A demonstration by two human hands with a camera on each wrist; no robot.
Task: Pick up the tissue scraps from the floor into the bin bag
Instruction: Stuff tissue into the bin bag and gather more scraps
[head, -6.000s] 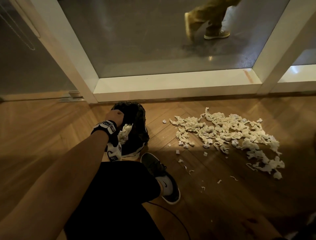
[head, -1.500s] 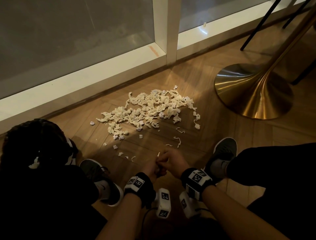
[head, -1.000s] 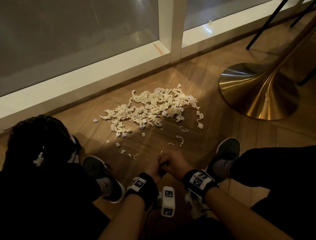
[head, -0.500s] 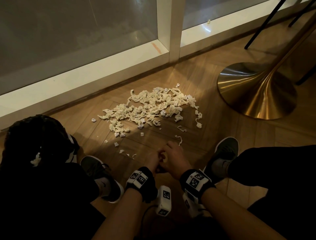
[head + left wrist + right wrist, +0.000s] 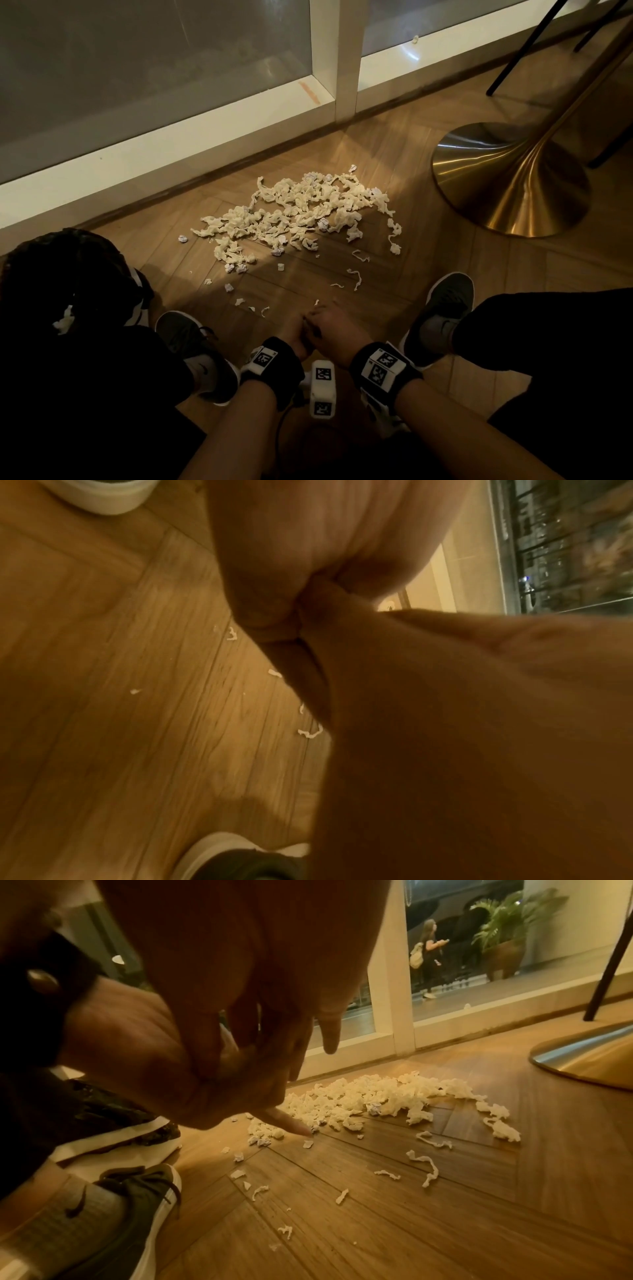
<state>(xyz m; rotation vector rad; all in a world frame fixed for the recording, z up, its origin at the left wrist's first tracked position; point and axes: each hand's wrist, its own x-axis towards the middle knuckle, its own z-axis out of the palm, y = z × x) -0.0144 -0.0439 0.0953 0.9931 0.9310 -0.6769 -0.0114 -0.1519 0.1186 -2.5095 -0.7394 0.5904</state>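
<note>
A heap of crumpled pale tissue scraps (image 5: 298, 212) (image 5: 369, 1096) lies on the wooden floor in front of me. Thin loose scraps (image 5: 356, 279) (image 5: 424, 1167) (image 5: 310, 733) trail from it toward my hands. The black bin bag (image 5: 78, 274) (image 5: 113, 1112) stands at my left knee with tissue (image 5: 63, 322) inside. My left hand (image 5: 291, 334) (image 5: 137, 1056) and right hand (image 5: 337, 329) (image 5: 246, 1039) touch just above the floor between my feet. The right fingertips pinch a pale sliver of tissue against the left palm. Whether the left hand holds anything is hidden.
A gold trumpet-shaped table base (image 5: 510, 181) stands right of the heap, with black chair legs (image 5: 513, 51) behind it. A white window frame (image 5: 339, 58) and glass run along the far edge. My shoes (image 5: 191, 346) (image 5: 442, 315) flank my hands.
Six seconds ago my left hand was in the bin bag. Over the last second and a half both hands have stayed pressed together in the same spot, and the heap has not moved.
</note>
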